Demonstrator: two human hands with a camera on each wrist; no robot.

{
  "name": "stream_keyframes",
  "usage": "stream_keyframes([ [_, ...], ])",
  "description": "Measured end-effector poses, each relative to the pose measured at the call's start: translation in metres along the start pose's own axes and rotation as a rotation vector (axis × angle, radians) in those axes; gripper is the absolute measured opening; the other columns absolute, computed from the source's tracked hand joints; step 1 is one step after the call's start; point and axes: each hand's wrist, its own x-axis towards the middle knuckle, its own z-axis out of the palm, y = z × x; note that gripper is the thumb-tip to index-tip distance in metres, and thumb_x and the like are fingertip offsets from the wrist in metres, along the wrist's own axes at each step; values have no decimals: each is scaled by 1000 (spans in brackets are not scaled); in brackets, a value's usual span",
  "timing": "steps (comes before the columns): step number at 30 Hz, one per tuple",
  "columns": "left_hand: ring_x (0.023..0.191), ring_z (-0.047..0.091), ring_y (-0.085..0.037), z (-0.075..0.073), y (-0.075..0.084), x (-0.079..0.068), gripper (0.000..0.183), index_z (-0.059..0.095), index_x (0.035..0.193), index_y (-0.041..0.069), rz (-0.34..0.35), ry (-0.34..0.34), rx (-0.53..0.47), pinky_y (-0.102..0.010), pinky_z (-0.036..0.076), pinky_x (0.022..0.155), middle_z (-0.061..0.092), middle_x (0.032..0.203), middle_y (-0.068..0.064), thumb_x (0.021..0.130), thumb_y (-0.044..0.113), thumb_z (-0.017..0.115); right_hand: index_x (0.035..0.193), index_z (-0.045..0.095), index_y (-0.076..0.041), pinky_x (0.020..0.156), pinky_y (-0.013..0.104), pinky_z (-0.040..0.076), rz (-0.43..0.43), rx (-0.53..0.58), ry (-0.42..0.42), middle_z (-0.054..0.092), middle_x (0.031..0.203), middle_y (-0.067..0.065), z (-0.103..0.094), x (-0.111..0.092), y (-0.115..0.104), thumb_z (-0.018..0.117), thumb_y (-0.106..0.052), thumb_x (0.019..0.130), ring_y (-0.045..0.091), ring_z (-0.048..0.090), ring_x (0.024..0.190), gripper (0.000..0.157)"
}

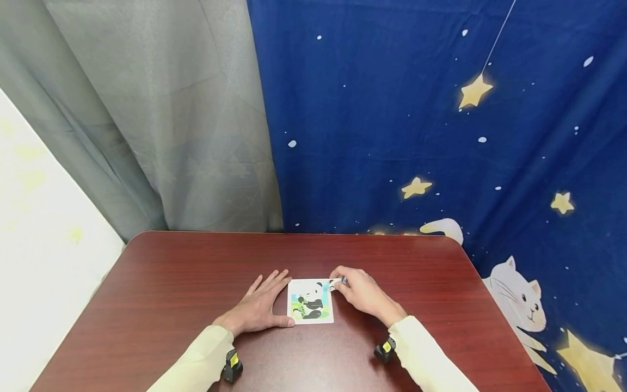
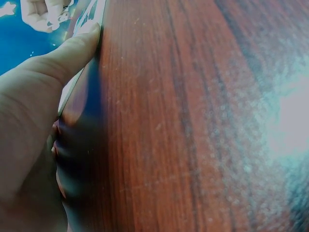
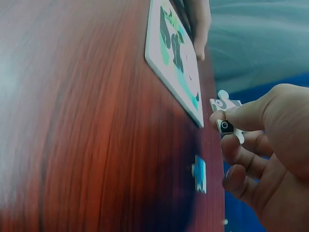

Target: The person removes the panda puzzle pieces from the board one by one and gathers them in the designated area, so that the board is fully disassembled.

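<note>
1. Panda puzzle (image 1: 311, 301): lay flat, low centre of the head frame, white border showing.
2. Puzzle piece (image 3: 226, 126): eye print, pinched by thumb and fingertips of the right hand (image 1: 363, 293) near the puzzle's upper right corner. One piece or two, could not tell. Small part; a fingertip pinch probably suited it.
3. Left hand (image 1: 259, 307): fingers straight, spread apart; thumb touched the puzzle's lower left corner, likely steadying it.
4. Loose piece (image 3: 200, 174): bluish, on the table, lower right of the right wrist frame.
5. Table (image 1: 196, 272): reddish-brown woodgrain, glossy, across the lower frame.
6. Room: grey curtain (image 1: 196, 136) upper left; blue star-printed curtain (image 1: 367, 109) upper right.
</note>
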Motion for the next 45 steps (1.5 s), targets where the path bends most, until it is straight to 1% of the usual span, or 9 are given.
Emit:
stream_keyframes([
  [4, 164, 24, -45, 1, 0, -1, 110, 41, 162, 3, 12, 9, -7, -71, 13, 130, 32, 175, -17, 81, 63, 84, 112, 74, -20, 71, 25, 48, 31, 3, 15, 68, 83, -12, -5, -3, 8, 70, -14, 102, 4, 53, 71, 12],
  [12, 167, 19, -40, -3, 3, 0, 109, 37, 165, 4, -40, -42, 31, -67, 11, 133, 27, 178, -14, 84, 61, 83, 108, 73, -22, 79, 29, 54, 94, 23, 46, 74, 92, -10, -13, -6, 25, 70, -12, 102, 4, 61, 80, 12],
  [19, 167, 19, -40, -4, 4, 1, 109, 37, 165, 4, -40, -50, 46, -68, 12, 133, 26, 178, -14, 84, 61, 83, 109, 74, -19, 76, 31, 49, 174, 22, 67, 73, 87, -7, -18, -7, 36, 71, -15, 102, 8, 56, 74, 9],
  [27, 167, 20, -40, -4, 4, 1, 109, 37, 165, 4, -37, -47, 50, -68, 12, 133, 27, 178, -14, 84, 61, 83, 108, 74, -20, 72, 31, 44, 198, -1, 70, 65, 77, -7, -21, -10, 50, 70, -13, 101, 11, 50, 70, 10],
  [31, 167, 20, -40, -5, 5, 0, 109, 37, 165, 4, -38, -49, 47, -68, 12, 133, 27, 178, -14, 84, 61, 83, 107, 74, -19, 70, 31, 43, 204, 4, 72, 64, 76, -7, -22, -11, 55, 70, -12, 101, 11, 50, 69, 10],
  [35, 167, 20, -40, -5, 5, 0, 109, 37, 165, 4, -38, -49, 50, -68, 12, 133, 27, 178, -14, 84, 61, 83, 107, 74, -19, 73, 32, 47, 205, -12, 89, 69, 81, -7, -20, -12, 59, 70, -12, 101, 11, 54, 73, 9],
  [39, 167, 20, -40, -4, 5, 1, 109, 37, 165, 4, -37, -49, 52, -68, 12, 133, 27, 178, -13, 84, 62, 83, 107, 75, -18, 79, 37, 53, 181, -38, 112, 73, 90, -5, -19, -12, 61, 71, -12, 100, 13, 60, 80, 10],
  [42, 167, 19, -40, -5, 6, 1, 109, 37, 165, 4, -37, -50, 52, -68, 12, 133, 27, 178, -13, 84, 62, 83, 106, 76, -17, 83, 40, 55, 164, -52, 124, 73, 96, -3, -18, -13, 63, 73, -11, 99, 15, 64, 86, 10],
  [45, 167, 20, -40, -5, 6, 1, 109, 38, 165, 4, -40, -48, 52, -68, 12, 133, 27, 178, -13, 84, 62, 83, 105, 77, -17, 82, 38, 54, 163, -66, 139, 70, 97, -1, -17, -13, 65, 75, -10, 97, 15, 63, 87, 11],
])
